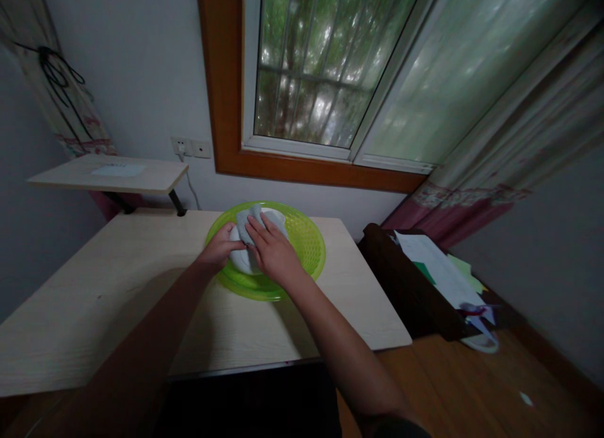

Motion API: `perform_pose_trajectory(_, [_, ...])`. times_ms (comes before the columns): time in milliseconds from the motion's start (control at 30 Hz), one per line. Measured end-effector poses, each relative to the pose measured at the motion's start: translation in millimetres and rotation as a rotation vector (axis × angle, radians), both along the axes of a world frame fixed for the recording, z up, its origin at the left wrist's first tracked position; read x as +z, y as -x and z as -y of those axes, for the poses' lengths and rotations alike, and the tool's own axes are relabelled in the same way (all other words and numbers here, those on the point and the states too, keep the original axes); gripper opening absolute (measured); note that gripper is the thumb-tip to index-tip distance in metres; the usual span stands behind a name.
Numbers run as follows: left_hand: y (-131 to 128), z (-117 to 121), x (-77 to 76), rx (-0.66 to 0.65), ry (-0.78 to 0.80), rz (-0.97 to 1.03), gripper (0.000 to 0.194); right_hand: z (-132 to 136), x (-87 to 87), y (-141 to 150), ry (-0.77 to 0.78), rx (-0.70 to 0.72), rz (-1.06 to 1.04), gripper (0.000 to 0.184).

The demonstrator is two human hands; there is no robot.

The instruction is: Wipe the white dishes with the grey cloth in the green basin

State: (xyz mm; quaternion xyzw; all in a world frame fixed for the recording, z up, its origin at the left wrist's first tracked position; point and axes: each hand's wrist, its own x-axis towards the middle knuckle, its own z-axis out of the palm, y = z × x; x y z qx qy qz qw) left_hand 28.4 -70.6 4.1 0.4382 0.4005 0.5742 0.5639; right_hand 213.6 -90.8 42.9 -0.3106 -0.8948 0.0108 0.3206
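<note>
A round white plate [244, 260] is over the green plastic basket [309, 246], partly hidden by my hands. My left hand [220, 246] grips the plate's left edge, its thumb on the near upper side. My right hand [274, 249] holds a grey cloth [243, 221] against the plate's face, fingers laid over the cloth. Part of the cloth sticks up past the fingertips. I cannot tell whether the plate touches the basket beneath it.
The basket stands on a pale wooden table [141, 280], near its back edge. A raised shelf [155, 174] with a paper sheet [119, 170] is at the left. Right of the table, a dark brown cabinet [401, 280] bears papers [436, 268]. A window [321, 67] is behind.
</note>
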Motion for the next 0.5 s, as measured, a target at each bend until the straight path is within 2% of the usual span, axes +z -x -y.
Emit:
perform_pose_trajectory(200, [2, 2, 2.1, 0.045, 0.021, 0.013, 0.062, -9, -7.6, -12, 0.099, -0.068, -0.118, 0.054])
perform_pose_trajectory(400, [4, 1, 1.5, 0.104, 0.039, 0.029, 0.067, -10, -23.2, -46, 0.369, -0.164, -0.343, 0.07])
perform_pose_trajectory(500, [3, 0, 1.4, 0.121, 0.038, 0.038, 0.064, -11, -30.3, -61, 0.518, -0.214, -0.472, 0.064])
